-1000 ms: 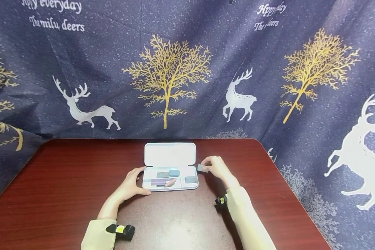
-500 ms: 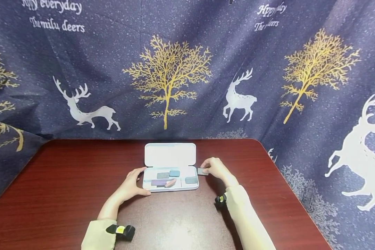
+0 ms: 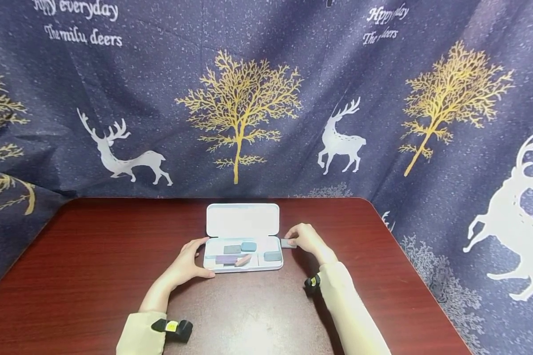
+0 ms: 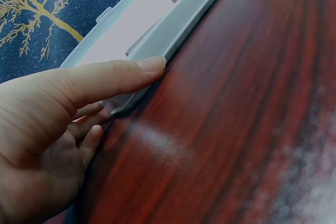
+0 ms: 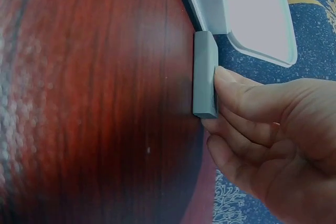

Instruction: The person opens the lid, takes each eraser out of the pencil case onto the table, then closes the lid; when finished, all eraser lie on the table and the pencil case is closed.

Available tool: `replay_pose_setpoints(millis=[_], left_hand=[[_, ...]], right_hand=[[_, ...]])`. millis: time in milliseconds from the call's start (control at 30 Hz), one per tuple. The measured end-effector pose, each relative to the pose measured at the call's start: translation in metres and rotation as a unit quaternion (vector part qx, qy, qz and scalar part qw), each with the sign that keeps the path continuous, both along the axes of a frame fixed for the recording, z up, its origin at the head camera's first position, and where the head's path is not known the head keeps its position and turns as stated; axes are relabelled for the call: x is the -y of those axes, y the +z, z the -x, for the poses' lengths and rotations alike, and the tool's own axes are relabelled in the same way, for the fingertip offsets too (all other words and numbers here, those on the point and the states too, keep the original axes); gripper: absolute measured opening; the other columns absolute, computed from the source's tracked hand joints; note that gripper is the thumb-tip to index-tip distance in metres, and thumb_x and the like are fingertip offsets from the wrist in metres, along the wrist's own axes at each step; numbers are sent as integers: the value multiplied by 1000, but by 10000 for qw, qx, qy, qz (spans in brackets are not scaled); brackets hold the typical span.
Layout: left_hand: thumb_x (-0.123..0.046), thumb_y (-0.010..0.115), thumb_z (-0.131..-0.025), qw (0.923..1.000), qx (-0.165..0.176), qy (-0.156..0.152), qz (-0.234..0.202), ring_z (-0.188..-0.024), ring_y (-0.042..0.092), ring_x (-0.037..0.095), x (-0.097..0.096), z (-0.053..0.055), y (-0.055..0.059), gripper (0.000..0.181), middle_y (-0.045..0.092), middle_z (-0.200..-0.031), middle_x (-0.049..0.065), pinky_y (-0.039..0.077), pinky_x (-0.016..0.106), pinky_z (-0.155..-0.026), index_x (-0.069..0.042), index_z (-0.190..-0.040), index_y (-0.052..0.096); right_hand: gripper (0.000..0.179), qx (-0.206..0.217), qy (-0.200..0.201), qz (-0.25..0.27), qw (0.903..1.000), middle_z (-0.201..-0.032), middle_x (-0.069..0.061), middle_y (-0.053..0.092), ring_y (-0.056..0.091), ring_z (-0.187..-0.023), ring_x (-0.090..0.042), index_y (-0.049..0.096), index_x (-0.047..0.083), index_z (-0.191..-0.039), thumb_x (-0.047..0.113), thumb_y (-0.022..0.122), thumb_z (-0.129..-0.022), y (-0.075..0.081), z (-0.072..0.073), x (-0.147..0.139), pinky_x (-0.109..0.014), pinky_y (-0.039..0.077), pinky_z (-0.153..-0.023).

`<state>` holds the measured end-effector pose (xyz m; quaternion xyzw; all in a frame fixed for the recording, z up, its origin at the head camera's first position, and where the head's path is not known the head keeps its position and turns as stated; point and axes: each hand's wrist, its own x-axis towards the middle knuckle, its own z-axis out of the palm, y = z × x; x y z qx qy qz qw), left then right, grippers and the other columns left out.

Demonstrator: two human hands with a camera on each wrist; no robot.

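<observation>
A white pencil case (image 3: 243, 220) lies on the table with its lid swung up. My left hand (image 3: 183, 265) holds its left end, thumb on the front wall and fingers at the back left corner. In the left wrist view the thumb (image 4: 118, 77) presses along the case's side. My right hand (image 3: 308, 240) pinches a grey, eraser-like block (image 5: 205, 74) that lies on the table against the case's right end. Inside the case are a grey block (image 3: 232, 249), a blue block (image 3: 248, 246), a purple bar (image 3: 226, 259), a pinkish stick (image 3: 243, 261) and a grey-blue block (image 3: 273, 256).
The reddish-brown table (image 3: 115, 236) spreads around the case, with a glare spot near its front. A dark blue curtain (image 3: 275, 162) with trees and deer hangs behind the back edge. A low divider (image 3: 258, 259) splits the case's front right part.
My right hand has lowered the grey block a little toward me, from a slight tilt to lying flat beside the case. The left hand and the case stay in place.
</observation>
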<state>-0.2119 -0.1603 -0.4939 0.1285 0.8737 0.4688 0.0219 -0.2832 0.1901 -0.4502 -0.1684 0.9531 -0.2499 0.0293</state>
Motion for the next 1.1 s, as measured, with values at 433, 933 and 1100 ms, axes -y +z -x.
replay_pose_setpoints(millis=[433,933,1100], left_hand=[[-18,92,-61,9994,339,71,98,-129,41,43,0,0,3,104,36,-146,28,45,53,-107,4,-145,36],[-15,92,-61,9996,267,33,110,-130,39,44,0,1,-3,103,37,-145,29,45,52,-107,6,-145,36],[-16,92,-61,9995,279,24,134,-131,37,44,0,2,-2,104,37,-145,29,44,52,-108,6,-145,35]], right_hand=[[9,1,-12,48,10000,-87,-9,75,69,-86,-22,75,2,-89,1,73,-81,1,1,1,-36,58,-79],[10,-507,233,547,9969,-89,-9,74,69,-84,-23,74,2,-90,-1,71,-80,34,-13,38,-36,59,-78],[13,-462,536,509,9962,-88,-9,74,68,-81,-21,74,2,-91,-2,70,-80,39,-16,64,-28,57,-72]])
